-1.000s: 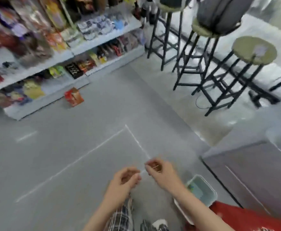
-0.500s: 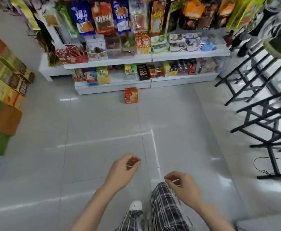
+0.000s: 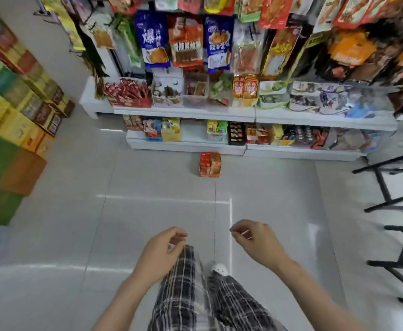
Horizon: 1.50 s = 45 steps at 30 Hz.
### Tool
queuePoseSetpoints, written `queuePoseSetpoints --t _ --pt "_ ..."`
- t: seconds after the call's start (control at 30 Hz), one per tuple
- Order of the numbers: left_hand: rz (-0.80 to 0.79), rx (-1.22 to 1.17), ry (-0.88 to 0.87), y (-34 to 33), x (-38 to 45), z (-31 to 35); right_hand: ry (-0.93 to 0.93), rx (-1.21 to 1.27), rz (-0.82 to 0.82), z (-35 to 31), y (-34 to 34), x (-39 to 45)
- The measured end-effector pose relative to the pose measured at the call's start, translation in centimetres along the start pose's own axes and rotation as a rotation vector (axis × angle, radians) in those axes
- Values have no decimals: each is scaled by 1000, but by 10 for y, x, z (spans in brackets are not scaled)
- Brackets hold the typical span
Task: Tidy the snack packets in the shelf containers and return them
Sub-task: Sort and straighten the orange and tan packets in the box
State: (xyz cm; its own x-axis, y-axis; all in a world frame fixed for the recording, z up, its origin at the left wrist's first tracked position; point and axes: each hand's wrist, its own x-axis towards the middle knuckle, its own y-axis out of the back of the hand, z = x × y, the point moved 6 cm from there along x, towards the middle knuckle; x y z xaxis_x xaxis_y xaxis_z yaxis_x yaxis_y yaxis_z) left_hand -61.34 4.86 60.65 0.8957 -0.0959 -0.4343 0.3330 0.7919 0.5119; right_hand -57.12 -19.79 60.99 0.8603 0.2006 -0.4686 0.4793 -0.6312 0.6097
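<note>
Stacked cartons point(image 3: 11, 130) line the left wall. The left hand point(image 3: 164, 252) hangs near, over the plaid trouser leg, fingers loosely curled; whether it holds anything cannot be told. Far ahead, the shelf point(image 3: 219, 113) carries the containers of snack packets; one red box point(image 3: 210, 164) stands on the floor just before the bottom shelf. The right hand point(image 3: 255, 237) pinches a thin pale sliver, its nature unclear. Judged step: approach, tidying not begun. Next move calls for closing on the box, crouching and freeing a hand. Stool legs point(image 3: 396, 187) stand right.
</note>
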Motion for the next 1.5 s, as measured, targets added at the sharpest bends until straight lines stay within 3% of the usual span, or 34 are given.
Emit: queuePoseSetpoints --t 0.2,0.37,0.53,0.7,0.9,1.17,1.37,1.5 --pt "53 -49 93 68 122 -20 27 -12 -35 -50 34 147" --pt "3 -3 6 102 270 3 -32 8 -31 -50 57 246" --pt "-45 58 -7 109 400 27 -120 -3 -16 -19 89 325" --pt "-66 122 5 78 514 1 -137 -54 -24 35 92 423" --pt "-157 220 12 -15 649 -113 -75 -106 -36 131 13 576" --pt "-192 347 -144 -136 800 -279 70 -197 -26 270 -148 757" --pt "-194 308 -328 -187 828 -342 228 -85 133 324 -201 802" --pt "-133 209 -433 -199 825 -352 310 -92 148 332 -211 800"
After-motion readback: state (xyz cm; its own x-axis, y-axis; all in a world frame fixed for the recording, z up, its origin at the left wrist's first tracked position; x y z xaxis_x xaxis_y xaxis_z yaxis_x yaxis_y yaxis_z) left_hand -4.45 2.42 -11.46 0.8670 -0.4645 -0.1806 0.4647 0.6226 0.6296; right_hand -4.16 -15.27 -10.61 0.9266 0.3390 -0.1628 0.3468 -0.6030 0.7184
